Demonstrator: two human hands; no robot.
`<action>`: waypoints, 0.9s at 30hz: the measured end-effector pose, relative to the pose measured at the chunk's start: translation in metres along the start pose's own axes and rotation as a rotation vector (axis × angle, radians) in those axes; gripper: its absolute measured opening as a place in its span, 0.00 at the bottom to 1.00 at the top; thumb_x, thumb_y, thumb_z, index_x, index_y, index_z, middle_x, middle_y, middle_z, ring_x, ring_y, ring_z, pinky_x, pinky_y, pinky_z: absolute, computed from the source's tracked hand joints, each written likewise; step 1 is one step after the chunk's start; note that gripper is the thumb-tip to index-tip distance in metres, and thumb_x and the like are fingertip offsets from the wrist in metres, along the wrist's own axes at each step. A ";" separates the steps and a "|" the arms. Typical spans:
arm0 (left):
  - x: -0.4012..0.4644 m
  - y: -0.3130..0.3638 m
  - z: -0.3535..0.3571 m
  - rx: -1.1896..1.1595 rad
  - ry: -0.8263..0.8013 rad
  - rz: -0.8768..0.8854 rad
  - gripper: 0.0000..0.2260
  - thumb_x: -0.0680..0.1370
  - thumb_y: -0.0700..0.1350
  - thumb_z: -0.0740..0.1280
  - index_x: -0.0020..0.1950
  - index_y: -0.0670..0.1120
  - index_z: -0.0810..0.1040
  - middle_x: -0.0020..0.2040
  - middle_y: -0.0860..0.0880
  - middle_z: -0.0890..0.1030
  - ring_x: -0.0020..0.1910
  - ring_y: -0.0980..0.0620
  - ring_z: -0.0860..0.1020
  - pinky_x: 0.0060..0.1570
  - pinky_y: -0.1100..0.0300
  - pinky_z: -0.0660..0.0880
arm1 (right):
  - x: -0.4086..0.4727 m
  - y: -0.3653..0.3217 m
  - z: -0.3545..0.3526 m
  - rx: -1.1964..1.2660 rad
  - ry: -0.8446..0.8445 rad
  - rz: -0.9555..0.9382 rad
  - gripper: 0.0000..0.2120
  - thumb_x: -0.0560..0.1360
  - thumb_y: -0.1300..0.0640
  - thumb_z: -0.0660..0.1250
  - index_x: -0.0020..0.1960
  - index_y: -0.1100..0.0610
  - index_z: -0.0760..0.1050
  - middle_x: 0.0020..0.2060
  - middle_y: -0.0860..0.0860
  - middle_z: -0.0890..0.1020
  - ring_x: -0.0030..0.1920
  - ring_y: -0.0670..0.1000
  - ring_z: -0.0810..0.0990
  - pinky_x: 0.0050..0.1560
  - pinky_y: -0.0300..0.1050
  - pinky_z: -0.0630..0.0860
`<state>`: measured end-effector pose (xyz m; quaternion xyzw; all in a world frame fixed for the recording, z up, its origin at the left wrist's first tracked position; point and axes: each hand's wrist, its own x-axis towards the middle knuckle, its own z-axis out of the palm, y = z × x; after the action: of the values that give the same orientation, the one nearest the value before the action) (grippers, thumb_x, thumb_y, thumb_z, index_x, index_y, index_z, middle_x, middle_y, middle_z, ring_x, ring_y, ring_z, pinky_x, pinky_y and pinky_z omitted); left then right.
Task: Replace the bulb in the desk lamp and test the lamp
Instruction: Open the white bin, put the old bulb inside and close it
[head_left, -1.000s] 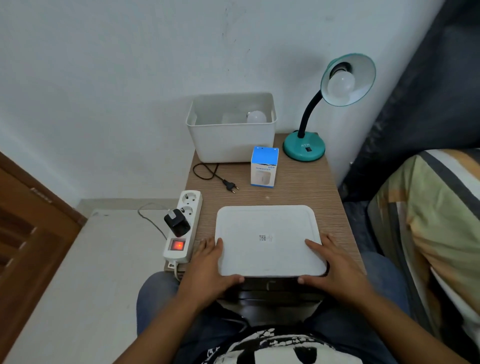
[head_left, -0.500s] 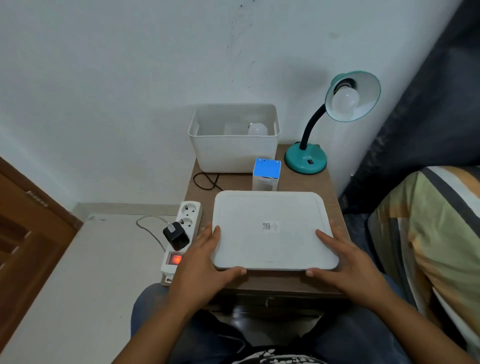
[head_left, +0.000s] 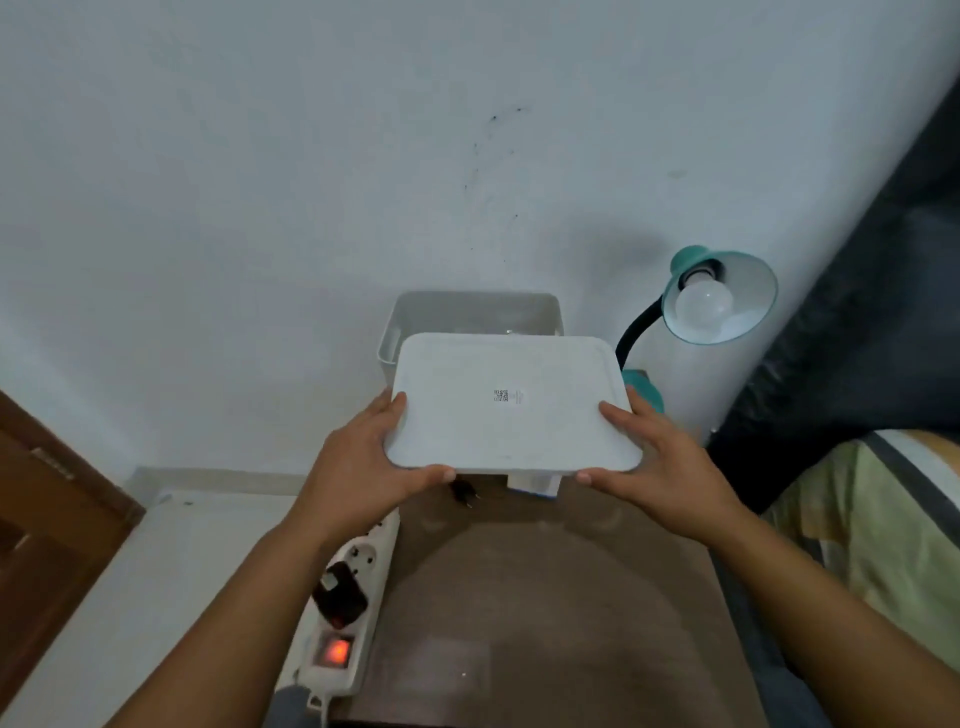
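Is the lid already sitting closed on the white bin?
No: both the left hand and right hand hold the lid in the air in front of the open white bin.

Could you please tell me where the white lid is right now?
In the head view the white lid is centre frame, held in the air by both hands, left hand and right hand, just before the white bin.

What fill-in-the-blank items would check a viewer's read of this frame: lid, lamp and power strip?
1. The white lid is held by ____ hands, left hand and right hand.
2. The lamp shade is ____ in colour.
3. The bulb in the lamp is ____ (lit/unlit).
4. The power strip switch glows ____.

Missing words: both; teal; unlit; red
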<state>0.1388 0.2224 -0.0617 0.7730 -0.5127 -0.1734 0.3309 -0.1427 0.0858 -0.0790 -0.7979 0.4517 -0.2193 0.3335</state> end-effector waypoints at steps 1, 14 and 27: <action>0.012 -0.002 -0.002 -0.015 -0.001 -0.012 0.47 0.64 0.58 0.80 0.78 0.51 0.62 0.78 0.57 0.59 0.75 0.54 0.62 0.72 0.54 0.62 | 0.013 -0.002 -0.001 0.021 0.001 0.003 0.46 0.60 0.38 0.77 0.74 0.48 0.67 0.76 0.40 0.57 0.73 0.42 0.60 0.70 0.41 0.61; 0.123 -0.022 -0.011 -0.011 -0.034 -0.039 0.48 0.63 0.58 0.80 0.78 0.47 0.63 0.78 0.53 0.61 0.75 0.52 0.63 0.69 0.57 0.64 | 0.129 -0.011 0.005 -0.082 -0.028 0.010 0.45 0.63 0.38 0.77 0.75 0.47 0.64 0.78 0.46 0.55 0.75 0.51 0.61 0.72 0.48 0.62; 0.150 -0.037 -0.011 -0.033 -0.052 -0.061 0.49 0.63 0.58 0.81 0.78 0.47 0.63 0.78 0.53 0.61 0.75 0.51 0.64 0.71 0.54 0.64 | 0.157 -0.007 0.017 -0.058 -0.090 0.058 0.48 0.60 0.34 0.76 0.75 0.46 0.63 0.79 0.48 0.55 0.76 0.52 0.59 0.74 0.54 0.61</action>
<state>0.2325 0.0997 -0.0686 0.7781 -0.4943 -0.2118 0.3247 -0.0496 -0.0421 -0.0783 -0.8029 0.4652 -0.1604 0.3364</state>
